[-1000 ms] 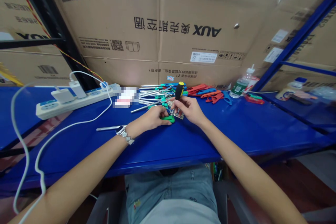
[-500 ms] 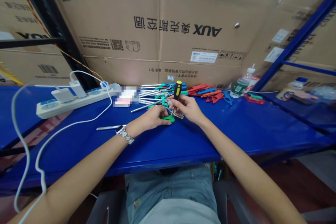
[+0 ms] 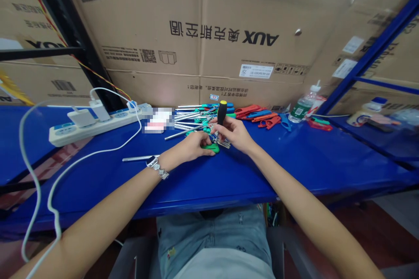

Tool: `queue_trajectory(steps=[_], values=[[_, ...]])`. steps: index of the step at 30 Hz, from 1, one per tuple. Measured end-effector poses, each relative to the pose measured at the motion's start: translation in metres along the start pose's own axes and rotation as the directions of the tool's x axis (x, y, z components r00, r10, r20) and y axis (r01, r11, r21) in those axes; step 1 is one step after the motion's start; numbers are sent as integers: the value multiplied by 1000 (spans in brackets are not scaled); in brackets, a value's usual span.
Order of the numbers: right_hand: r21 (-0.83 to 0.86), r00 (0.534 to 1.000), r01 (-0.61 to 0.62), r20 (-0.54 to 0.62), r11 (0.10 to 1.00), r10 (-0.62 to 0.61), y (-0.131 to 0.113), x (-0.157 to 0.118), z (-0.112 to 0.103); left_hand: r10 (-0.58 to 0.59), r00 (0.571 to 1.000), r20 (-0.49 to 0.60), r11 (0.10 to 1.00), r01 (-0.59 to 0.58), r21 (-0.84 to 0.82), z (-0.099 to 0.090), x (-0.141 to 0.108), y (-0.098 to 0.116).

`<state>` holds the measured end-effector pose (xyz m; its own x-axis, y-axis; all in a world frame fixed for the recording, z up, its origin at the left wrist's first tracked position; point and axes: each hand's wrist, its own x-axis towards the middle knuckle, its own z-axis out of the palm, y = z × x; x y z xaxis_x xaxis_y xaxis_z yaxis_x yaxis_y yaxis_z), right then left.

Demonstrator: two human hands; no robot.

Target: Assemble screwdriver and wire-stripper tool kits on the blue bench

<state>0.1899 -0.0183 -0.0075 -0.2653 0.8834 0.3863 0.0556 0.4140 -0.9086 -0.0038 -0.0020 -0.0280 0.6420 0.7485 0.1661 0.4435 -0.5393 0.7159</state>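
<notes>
My right hand (image 3: 233,134) is closed round a black and yellow screwdriver (image 3: 221,112), which stands upright with its handle on top. Its tip is hidden by my fingers. Beneath it lies a small clear or metallic piece (image 3: 224,143), close to my right fingertips. My left hand (image 3: 196,145) grips a green plastic part (image 3: 213,148) low over the blue table (image 3: 209,183). Just behind both hands, metal rods (image 3: 188,117) with green and blue ends lie in a pile.
Red, orange and blue plastic pieces (image 3: 262,115) lie behind my right hand. Farther right stands a bottle with a green label (image 3: 299,110). A white power strip (image 3: 98,126) with cables is at the left. A large cardboard box (image 3: 203,61) stands behind the table.
The whole view has shifted slightly. The screwdriver handle has turned, and less of its yellow marking shows. Both hands keep their hold in the same place.
</notes>
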Motion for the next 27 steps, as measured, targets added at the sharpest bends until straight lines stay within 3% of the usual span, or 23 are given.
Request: queue_trajectory(steps=[2,7,13,16,22,25,27], values=[[2,1000,-6,9,1000,6,0,1,1,12,1000,-2,1000,-12,-4,1,0,-2],[30,990,3,-140,1000,1,7,4,2,0,1000,-12,1000,0,7,1,1,-2],[-26,996,63,-66,998,-64,2,4,-6,-50,999,19,999,50,5,0,1,2],[-31,987,90,-128,995,-93,-4,4,-10,-61,998,19,998,61,4,0,1,3],[-180,965,-29,-263,983,-20,-4,-6,-29,-22,1000,13,985,19,172,-3,1,9],[-449,954,-192,-295,873,58,-1,-13,-37,88,996,-1,969,-85,232,-6,0,11],[-641,939,-309,-325,703,116,0,-17,-38,177,984,-12,952,-168,256,-8,0,12]])
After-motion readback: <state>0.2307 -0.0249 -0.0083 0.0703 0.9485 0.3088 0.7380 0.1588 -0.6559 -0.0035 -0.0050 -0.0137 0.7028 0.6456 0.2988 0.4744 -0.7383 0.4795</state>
